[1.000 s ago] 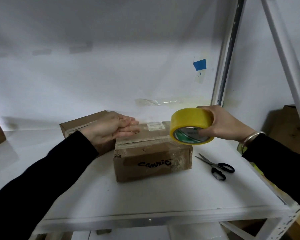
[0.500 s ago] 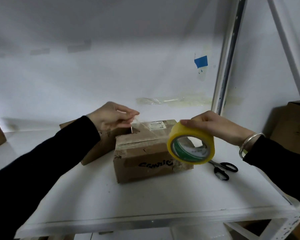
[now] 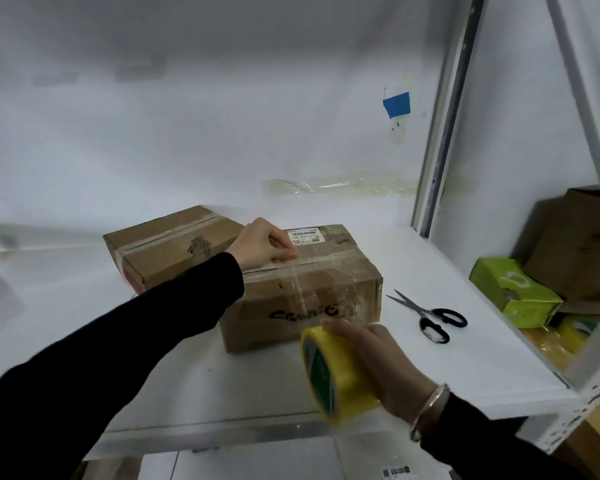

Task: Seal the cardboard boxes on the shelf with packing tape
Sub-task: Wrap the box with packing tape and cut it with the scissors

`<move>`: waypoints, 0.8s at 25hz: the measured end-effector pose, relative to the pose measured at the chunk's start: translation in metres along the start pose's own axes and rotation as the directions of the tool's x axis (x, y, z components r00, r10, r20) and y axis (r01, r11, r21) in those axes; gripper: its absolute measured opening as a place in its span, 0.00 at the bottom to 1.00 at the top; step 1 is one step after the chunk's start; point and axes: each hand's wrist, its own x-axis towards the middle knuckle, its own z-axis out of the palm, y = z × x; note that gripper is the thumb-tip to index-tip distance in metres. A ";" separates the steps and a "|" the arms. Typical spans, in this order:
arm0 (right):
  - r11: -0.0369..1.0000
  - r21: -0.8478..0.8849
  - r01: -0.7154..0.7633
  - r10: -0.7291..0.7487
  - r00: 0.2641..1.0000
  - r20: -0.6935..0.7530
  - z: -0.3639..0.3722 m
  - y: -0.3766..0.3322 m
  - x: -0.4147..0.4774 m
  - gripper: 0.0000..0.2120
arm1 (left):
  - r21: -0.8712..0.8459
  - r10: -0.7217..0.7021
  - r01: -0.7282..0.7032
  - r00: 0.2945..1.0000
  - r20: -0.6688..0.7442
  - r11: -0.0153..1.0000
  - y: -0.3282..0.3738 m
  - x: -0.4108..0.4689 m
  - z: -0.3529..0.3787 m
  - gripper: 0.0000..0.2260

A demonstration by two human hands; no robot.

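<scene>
Matt brown cardboard box (image 3: 257, 323), glossy clear tape (image 3: 340, 299), glossy yellow plastic tape roll (image 3: 340, 372), smooth matt white shelf (image 3: 430, 368), metal scissors (image 3: 426, 313) with black plastic handles, shiny metal bangle (image 3: 430, 410).

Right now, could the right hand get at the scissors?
Likely yes: the scissors lie on bare shelf just beyond the right hand, nothing between, but that hand grips the tape roll, so it isn't free.

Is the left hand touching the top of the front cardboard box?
Touching. The head view shows the left hand, fingers curled, pressing on top of the front box.
</scene>
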 end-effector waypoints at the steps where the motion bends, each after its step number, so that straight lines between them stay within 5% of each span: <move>1: 1.000 0.017 -0.001 0.001 1.000 -0.012 0.005 0.001 -0.001 0.11 | 0.011 0.025 -0.024 0.999 -0.040 1.000 -0.007 0.000 0.006 0.03; 5: 0.999 0.050 0.012 -0.010 0.999 -0.038 0.018 -0.003 0.001 0.12 | 0.008 0.003 -0.002 0.983 -0.181 1.000 -0.029 -0.001 0.021 0.05; 13: 0.993 0.115 0.005 0.000 0.999 -0.043 0.024 -0.011 -0.002 0.14 | -0.126 -0.042 0.029 0.994 -0.100 0.992 -0.037 0.009 0.013 0.03; 20: 0.997 0.067 -0.047 0.050 0.998 -0.049 0.030 0.004 0.002 0.14 | 0.091 0.058 -0.045 0.988 -0.142 0.995 -0.040 -0.005 0.027 0.03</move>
